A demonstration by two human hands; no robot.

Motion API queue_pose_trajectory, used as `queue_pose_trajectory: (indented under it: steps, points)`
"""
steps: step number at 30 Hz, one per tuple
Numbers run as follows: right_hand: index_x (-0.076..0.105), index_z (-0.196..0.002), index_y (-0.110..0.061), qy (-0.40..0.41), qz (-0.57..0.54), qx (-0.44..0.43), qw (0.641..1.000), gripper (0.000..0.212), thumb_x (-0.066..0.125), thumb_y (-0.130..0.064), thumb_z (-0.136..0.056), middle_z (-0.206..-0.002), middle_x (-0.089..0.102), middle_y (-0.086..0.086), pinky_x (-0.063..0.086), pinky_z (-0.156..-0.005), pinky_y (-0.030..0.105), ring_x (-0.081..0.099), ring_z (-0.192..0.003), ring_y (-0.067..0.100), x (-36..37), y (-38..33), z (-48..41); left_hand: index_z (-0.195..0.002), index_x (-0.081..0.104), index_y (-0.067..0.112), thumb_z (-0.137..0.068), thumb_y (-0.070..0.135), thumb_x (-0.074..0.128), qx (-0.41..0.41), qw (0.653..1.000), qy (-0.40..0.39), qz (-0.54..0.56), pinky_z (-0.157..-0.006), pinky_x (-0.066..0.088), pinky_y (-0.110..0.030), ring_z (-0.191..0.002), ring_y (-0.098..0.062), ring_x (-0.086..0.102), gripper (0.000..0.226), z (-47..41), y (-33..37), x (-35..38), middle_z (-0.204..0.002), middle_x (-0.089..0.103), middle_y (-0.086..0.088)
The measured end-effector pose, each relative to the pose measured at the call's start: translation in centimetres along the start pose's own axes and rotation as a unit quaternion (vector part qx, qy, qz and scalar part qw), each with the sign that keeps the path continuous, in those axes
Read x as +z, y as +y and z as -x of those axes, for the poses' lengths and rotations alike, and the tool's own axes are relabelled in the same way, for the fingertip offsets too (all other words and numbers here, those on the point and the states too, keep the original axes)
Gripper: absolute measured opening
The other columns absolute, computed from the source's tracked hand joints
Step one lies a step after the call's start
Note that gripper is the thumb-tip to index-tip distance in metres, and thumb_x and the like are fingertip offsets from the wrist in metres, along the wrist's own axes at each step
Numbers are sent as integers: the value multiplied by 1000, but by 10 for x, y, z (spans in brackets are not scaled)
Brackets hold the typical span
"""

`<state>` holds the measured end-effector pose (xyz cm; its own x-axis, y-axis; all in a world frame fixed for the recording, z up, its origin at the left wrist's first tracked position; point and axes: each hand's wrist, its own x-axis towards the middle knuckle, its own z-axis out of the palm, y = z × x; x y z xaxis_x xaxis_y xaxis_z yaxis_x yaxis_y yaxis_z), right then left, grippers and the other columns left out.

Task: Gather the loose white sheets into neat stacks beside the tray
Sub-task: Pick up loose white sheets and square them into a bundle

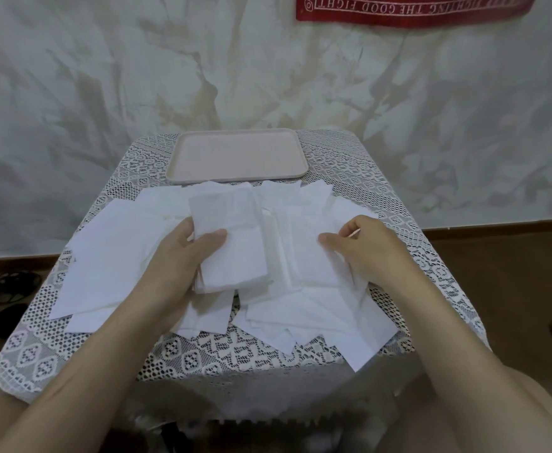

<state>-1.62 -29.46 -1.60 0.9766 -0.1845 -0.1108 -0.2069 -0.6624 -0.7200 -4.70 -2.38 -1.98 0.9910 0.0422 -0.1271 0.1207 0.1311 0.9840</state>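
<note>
Fingers (186,227) of the left hand (173,259) around the stack (232,253) — loose sheets (104,256) beneath

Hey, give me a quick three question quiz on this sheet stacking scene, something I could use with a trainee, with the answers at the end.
1. True or false: some of the loose sheets lie inside the pink tray.
2. Which hand grips the stack of white sheets? A) left B) right C) neither
3. What do the loose sheets lie on?

Key:
1. False. They all lie outside it, on its near side.
2. A, the left hand.
3. A white lace tablecloth.
</note>
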Motion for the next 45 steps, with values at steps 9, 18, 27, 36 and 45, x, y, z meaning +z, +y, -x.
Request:
queue_pose_trajectory:
  steps: [9,18,27,36,45]
  points:
    - [61,-87,1,-64,-127,2,990,55,78,-48,-69,-70,55,3,34,-68,33,49,-65,18,0,5,-12,-130,67,21,-103,15,62,2,1000,-11,-3,-82,59,-41,-103,-23,77,29,0,0,7,-116,79,-3]
    - [73,-93,-15,9,-252,-95,963,4,71,-17,-94,-87,78,5,51,-68,33,69,-74,19,-10,-8,1,-131,66,26,-107,19,56,29,999,4,-14,-84,60,-40,-102,-17,77,28,5,4,13,-114,80,3]
    - [68,-100,4,-93,-355,-79,927,20,72,-14,-93,-87,75,21,48,-54,29,65,-68,24,15,-32,38,-158,45,30,-78,72,77,45,999,8,20,-119,42,-50,-140,-14,56,96,8,-1,19,-156,55,10]
    - [69,-82,-14,-27,-248,-126,960,15,70,-21,-95,-63,68,-1,47,-48,28,58,-50,17,24,-33,42,-138,61,35,-110,29,52,42,999,5,-16,-100,57,-57,-112,-21,74,30,11,-8,22,-120,78,3]
    - [66,-83,-14,-41,-263,-148,952,15,76,-23,-90,-61,62,2,43,-57,34,52,-53,14,27,-41,42,-146,56,31,-88,64,67,50,998,-27,-5,-104,52,-46,-127,-17,67,68,21,-7,21,-138,70,6]
